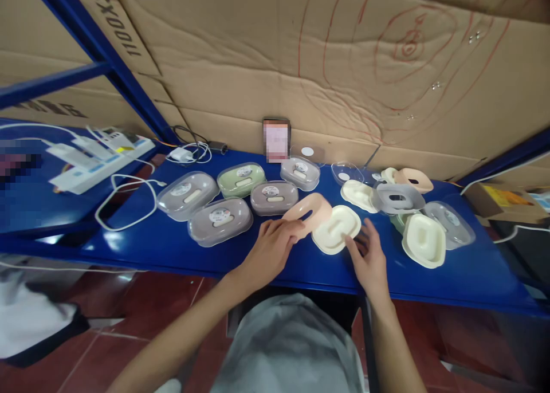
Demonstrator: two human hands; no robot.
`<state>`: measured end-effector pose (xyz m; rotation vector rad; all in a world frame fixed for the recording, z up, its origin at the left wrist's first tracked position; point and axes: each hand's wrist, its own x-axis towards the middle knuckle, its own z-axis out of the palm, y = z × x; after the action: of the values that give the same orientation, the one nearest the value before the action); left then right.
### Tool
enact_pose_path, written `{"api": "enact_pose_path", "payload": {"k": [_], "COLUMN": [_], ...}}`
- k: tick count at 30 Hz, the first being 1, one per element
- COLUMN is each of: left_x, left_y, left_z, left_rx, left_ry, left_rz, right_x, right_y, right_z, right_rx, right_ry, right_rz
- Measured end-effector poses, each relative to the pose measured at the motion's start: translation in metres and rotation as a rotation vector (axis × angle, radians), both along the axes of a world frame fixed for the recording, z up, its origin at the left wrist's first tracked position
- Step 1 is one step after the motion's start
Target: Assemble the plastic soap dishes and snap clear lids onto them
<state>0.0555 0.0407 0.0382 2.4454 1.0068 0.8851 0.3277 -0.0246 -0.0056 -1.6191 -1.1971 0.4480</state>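
- left hand (270,247) rests fingers-open on the near end of the pink tray (308,212); it slants away up-right
- right hand (370,259), open too, touches the cream tray (337,228) just beside it
- both smooth matte plastic ovals on the glossy blue desk (172,247)
- further back: clear-lidded soap boxes (220,220)

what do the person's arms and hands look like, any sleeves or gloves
Both forearms are bare, with no sleeves reaching them. The left hand and right hand wear no gloves, and no rings, watch or wristband show. A light grey garment covers the torso below.
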Motion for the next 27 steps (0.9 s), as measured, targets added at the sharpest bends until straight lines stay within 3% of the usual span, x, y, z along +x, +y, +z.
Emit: {"api": "enact_pose_path", "payload": {"k": [3,5,10,13,16,20,23,27], "left_x": [-0.007,-0.01,-0.006,-0.001,-0.004,-0.017,-0.022,-0.016], "left_y": [-0.014,-0.019,-0.024,-0.025,-0.024,-0.022,-0.022,-0.022], "left_z": [-0.007,-0.01,-0.011,-0.01,-0.011,-0.017,-0.02,-0.019], "left_rx": [0.027,0.015,0.013,0.058,0.079,0.051,0.042,0.058], "left_ry": [0.048,0.044,0.008,0.064,0.118,0.082,0.059,0.051], "left_rz": [-0.001,0.012,-0.031,-0.074,-0.111,-0.12,-0.102,-0.104], "right_x": [-0.002,-0.007,-0.015,-0.015,-0.014,-0.012,-0.009,-0.004], "right_y": [-0.02,-0.03,-0.038,-0.037,-0.032,-0.019,-0.009,-0.002], "right_z": [0.007,0.012,0.016,0.017,0.02,0.025,0.026,0.026], "right_rx": [-0.031,-0.045,-0.076,-0.059,-0.017,0.011,0.076,0.107], "right_ry": [-0.349,-0.443,-0.312,-0.253,-0.425,-0.682,-0.741,-0.788], "right_rz": [0.005,0.05,0.302,0.324,0.325,0.469,0.526,0.488]}}
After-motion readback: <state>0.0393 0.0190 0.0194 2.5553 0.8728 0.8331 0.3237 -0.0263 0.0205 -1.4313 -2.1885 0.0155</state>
